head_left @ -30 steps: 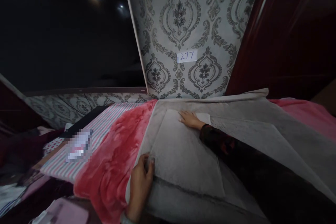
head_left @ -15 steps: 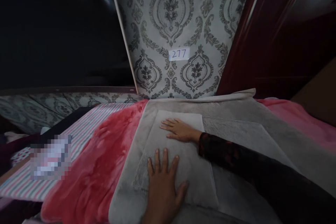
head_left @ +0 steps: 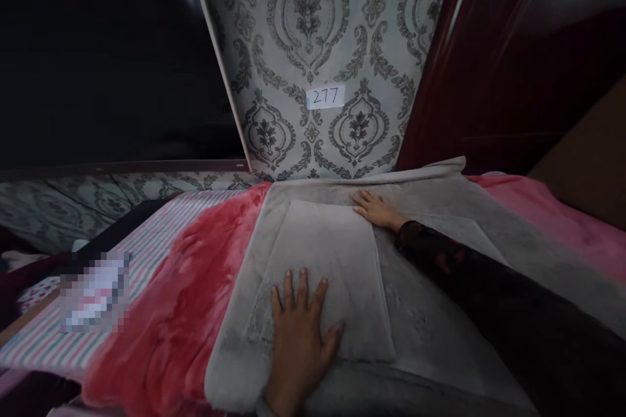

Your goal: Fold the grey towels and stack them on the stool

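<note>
A plush grey cloth (head_left: 332, 247) lies with one side folded over into a paler rectangular panel. My left hand (head_left: 299, 335) rests flat on the near part of that panel, fingers spread. Farther away, my right hand (head_left: 379, 210) touches the far right corner of the panel, its palm down and its fingers stretched out. A dark sleeve covers the right forearm. Under the folded panel lies a larger grey blanket (head_left: 232, 365), and beneath it a red fleece blanket (head_left: 171, 293) shows on the left.
A pink-and-grey striped cloth (head_left: 151, 241) spreads at the left, with a blurred-out item (head_left: 95, 293) on it. Behind stand a large black screen (head_left: 107, 65), a patterned wall (head_left: 308, 45) with a paper marked 277 (head_left: 325, 97), and a dark red wooden panel (head_left: 503, 65).
My right hand has slid right and slightly away, from the middle of the folded panel to its far right corner. My left hand stays flat in about the same place.
</note>
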Available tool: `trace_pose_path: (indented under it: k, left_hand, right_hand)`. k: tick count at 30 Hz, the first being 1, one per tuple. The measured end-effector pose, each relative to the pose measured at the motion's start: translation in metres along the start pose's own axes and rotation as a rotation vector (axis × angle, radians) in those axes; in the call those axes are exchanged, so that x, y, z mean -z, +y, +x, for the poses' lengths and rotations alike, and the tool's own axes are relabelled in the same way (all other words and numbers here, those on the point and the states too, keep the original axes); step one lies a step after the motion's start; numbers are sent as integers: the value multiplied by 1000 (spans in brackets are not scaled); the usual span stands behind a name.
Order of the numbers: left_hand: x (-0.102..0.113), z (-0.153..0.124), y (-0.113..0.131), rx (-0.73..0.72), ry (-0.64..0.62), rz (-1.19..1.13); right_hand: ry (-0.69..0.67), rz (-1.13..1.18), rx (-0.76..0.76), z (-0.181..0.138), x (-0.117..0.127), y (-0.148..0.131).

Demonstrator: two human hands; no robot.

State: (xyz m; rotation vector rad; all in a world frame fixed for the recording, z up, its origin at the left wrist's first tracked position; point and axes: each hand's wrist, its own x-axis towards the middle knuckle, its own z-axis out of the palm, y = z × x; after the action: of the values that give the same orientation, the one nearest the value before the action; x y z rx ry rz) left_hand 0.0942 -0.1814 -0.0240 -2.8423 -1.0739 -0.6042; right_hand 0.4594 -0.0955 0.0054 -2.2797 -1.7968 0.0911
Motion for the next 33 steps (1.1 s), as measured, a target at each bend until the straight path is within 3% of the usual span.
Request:
trace_pose_path:
  k: [3, 6, 8, 14, 20, 23, 25, 27, 30, 33]
  left_hand:
    - [1, 1, 1, 0, 1, 3]
    - [1, 2, 2, -4, 5, 11]
    - [1, 2, 2, -6, 11, 20]
    - [3, 1, 13, -21, -23, 37]
    - [-1, -21, 60, -294, -111, -143]
    - [9, -31, 68, -404, -155, -245]
    - [18, -31, 57, -443, -167, -299]
    - [26, -25, 36, -382, -120, -286]
    - [32, -13, -5, -98, 21, -127]
    - [28, -7, -34, 110, 60, 30]
  right_hand:
    - [31, -36, 186, -32, 5, -22]
    - [-60, -57, 435, -69, -2, -49]
    - [-122, -52, 485, -86, -8, -60]
    - [-149, -53, 476, -85, -16, -54]
    - [-118, -115, 297, -68, -15, -23]
    - [-182, -155, 195, -67, -4, -15]
    - [-219, -187, 154, -66, 6, -21]
    - [-188, -206, 174, -63, 14, -39]
    - [-110, -182, 343, -58, 18, -88]
    - [-139, -136, 600, -53, 5, -145]
